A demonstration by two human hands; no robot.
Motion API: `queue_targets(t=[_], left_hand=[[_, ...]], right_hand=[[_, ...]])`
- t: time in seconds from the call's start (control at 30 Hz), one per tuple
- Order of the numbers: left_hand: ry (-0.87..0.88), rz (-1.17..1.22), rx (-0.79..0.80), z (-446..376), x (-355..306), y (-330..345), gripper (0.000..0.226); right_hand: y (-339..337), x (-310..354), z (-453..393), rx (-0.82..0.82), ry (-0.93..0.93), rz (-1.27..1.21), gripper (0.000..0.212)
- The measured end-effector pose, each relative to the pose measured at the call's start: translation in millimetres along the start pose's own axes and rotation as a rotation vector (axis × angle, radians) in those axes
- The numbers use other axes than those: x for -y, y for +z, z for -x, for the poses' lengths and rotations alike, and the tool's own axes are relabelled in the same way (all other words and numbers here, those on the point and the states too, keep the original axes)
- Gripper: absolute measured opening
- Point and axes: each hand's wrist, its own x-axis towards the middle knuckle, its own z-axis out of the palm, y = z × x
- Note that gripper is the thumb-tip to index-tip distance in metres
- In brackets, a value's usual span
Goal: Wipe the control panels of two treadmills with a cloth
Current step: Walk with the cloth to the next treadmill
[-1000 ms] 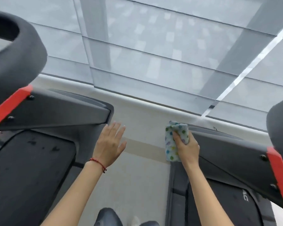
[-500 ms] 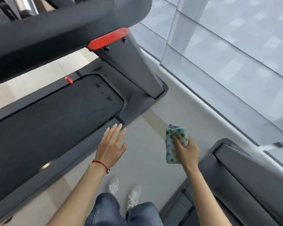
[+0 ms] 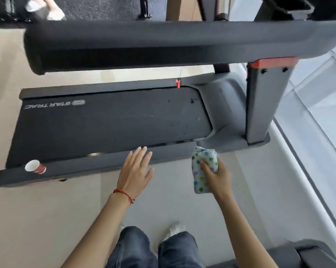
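Cloth (image 3: 203, 169) in right hand (image 3: 217, 178)

A pale floor (image 3: 47, 219) carried a dark treadmill (image 3: 109, 120) lying across the view, and a second treadmill's corner (image 3: 306, 254) showed at the lower right. A red paper cup (image 3: 35, 167) lay tipped on the first treadmill's near side rail.

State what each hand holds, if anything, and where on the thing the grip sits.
The right hand grips the folded cloth around its middle, thumb across the front. The left hand holds nothing, fingers straight.
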Motion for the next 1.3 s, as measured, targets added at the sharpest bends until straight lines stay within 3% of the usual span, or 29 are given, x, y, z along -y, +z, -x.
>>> queue_targets(t=[0.3, 0.47, 0.7, 0.87, 1.1, 1.3], left_hand=[[-0.364, -0.034, -0.055, 112, 159, -50, 0.061], [-0.575, -0.051, -0.094, 180, 223, -72, 0.054], [-0.924, -0.046, -0.278, 271, 262, -87, 0.039], [-1.209, 0.02, -0.29, 330, 277, -88, 0.068], [-1.505, 0.061, -0.345, 373, 321, -92, 0.07], [-1.64, 0.051, -0.412, 395, 375, -115, 0.068]], right_hand=[[181, 75, 62, 0.327, -0.111, 0.088, 0.023], [268, 111, 106, 0.535, -0.222, 0.166, 0.024], [364, 149, 169, 0.875, -0.409, 0.306, 0.024], [439, 172, 205, 1.083, -0.548, 0.398, 0.02], [546, 212, 244, 1.314, -0.659, 0.436, 0.014], [630, 244, 283, 1.432, -0.661, 0.477, 0.017]])
